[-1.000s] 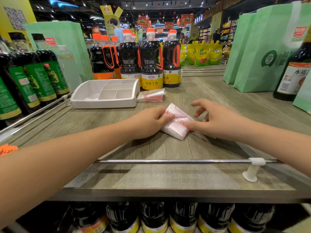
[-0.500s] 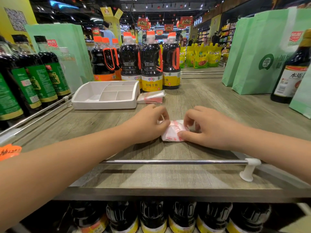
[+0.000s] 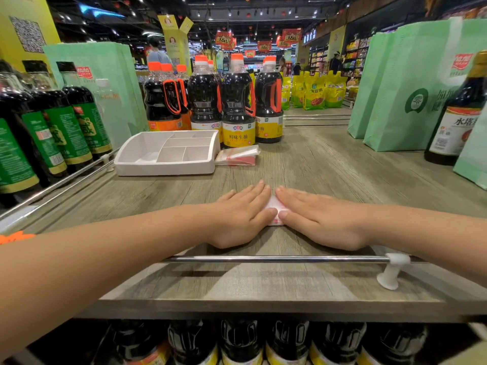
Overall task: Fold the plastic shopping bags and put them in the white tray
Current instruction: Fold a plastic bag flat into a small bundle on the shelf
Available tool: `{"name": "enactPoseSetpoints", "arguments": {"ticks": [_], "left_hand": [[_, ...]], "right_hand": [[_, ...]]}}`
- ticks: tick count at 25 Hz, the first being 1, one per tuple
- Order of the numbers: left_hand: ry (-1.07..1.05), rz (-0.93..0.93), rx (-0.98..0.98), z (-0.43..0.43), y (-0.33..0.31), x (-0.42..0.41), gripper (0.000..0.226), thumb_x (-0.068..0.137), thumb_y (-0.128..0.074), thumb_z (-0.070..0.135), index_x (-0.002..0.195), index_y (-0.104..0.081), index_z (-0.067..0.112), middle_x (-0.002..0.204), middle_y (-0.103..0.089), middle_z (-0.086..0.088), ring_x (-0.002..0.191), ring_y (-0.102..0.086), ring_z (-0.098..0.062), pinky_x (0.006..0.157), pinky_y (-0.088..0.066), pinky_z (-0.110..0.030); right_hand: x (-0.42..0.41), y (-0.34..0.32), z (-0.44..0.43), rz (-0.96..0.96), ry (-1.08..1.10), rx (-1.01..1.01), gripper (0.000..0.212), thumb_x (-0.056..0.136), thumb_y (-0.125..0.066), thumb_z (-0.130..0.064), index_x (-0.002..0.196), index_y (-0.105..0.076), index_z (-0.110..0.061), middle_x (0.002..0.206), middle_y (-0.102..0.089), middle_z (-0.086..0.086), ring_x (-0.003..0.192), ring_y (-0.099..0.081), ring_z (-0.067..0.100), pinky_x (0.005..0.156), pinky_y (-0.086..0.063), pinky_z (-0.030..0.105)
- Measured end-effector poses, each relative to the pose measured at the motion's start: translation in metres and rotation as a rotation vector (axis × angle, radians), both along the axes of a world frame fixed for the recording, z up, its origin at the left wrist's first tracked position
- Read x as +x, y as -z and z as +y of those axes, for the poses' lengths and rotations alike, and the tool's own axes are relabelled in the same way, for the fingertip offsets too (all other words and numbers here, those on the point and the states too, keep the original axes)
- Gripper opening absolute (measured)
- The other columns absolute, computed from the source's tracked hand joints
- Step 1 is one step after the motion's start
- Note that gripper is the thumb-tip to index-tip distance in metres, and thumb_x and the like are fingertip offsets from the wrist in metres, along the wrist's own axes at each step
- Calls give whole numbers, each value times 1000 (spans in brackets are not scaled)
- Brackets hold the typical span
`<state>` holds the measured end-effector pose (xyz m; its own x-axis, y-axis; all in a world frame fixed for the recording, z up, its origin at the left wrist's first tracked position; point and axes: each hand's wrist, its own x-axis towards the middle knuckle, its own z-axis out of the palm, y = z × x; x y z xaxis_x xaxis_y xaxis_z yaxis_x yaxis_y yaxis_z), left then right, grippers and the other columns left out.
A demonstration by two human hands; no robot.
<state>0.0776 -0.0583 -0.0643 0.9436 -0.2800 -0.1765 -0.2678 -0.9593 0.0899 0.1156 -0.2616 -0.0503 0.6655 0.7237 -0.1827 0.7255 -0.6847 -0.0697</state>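
the white tray point(image 3: 163, 168) stands toward the far left corner of the shelf top point(image 3: 342, 164), with a few flat bags point(image 3: 237, 158) just beside its right wall, not yet folded. near the middle of the front edge, the left hand point(image 3: 239, 217) has gone from pinching with curled fingers to lying flat, fingers straight and close together, pressing down. the folded bag point(image 3: 275, 209) is now a small packet, only a sliver showing between the palms. the right hand point(image 3: 319, 217) has flattened likewise. probably the last crease is being set, and the tray comes next.
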Motion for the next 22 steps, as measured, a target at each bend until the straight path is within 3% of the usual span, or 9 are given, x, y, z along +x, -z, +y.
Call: {"name": "enactPoseSetpoints", "arguments": {"ticks": [5,8,11,13,14,15,17,19,22], "left_hand": [[21,64,49,11,-3,-4,66,101,-4,58,154,23,29,161,27,12,148,20,-2,124,6,-37],[14,74,8,16,-3,-11,62,103,-6,55,156,16,31,163,21,14,148,18,-1,124,8,-35],[-13,-60,-112,12,-7,-8,57,106,-9,48,159,-13,28,166,-8,11,151,2,-2,124,8,-37],[0,-205,8,2,-6,-3,57,107,-10,44,156,-27,21,164,-24,4,153,-7,-10,124,6,-42],[7,-232,83,-3,-4,-1,58,107,-10,43,157,-24,17,164,-22,0,153,-7,-13,124,5,-44],[7,-215,122,-6,-1,1,60,107,-9,43,159,-15,14,166,-14,-3,154,-3,-14,124,5,-44],[0,-120,96,-5,3,6,60,106,-7,44,159,5,19,167,7,2,152,9,-10,124,7,-42],[3,-40,52,-1,1,8,59,105,-4,48,157,15,26,164,19,8,150,16,-6,123,10,-42],[-6,6,64,6,-1,6,60,103,-1,54,154,21,32,162,24,13,149,19,-5,123,11,-41]], "right_hand": [[-4,-1,-8,3,0,-75,67,103,-10,-53,158,12,-20,165,17,-7,149,13,0,114,9,15],[-8,-4,-12,40,5,-74,68,103,-11,-55,158,9,-22,165,15,-9,149,11,0,118,6,19],[-8,-8,-8,151,105,136,59,106,-19,-51,158,-20,-24,165,-17,-8,150,-15,7,119,-9,20],[-7,-7,-2,103,135,194,52,106,-21,-50,144,-42,-21,147,-46,0,136,-42,18,115,-29,34],[-5,-4,0,46,117,177,50,106,-21,-50,138,-44,-20,141,-51,2,131,-47,21,112,-33,39],[-3,-1,2,3,86,142,51,106,-21,-49,141,-41,-18,144,-48,3,135,-43,23,113,-32,41],[1,3,3,-16,51,51,61,106,-18,-48,158,-16,-15,165,-19,2,152,-17,16,123,-15,35],[7,4,1,-16,38,1,65,105,-13,-51,159,3,-18,168,3,-4,152,2,6,125,-2,30],[6,3,-3,-12,35,-57,66,105,-9,-52,159,8,-19,166,11,-5,151,9,5,124,3,30]]}}
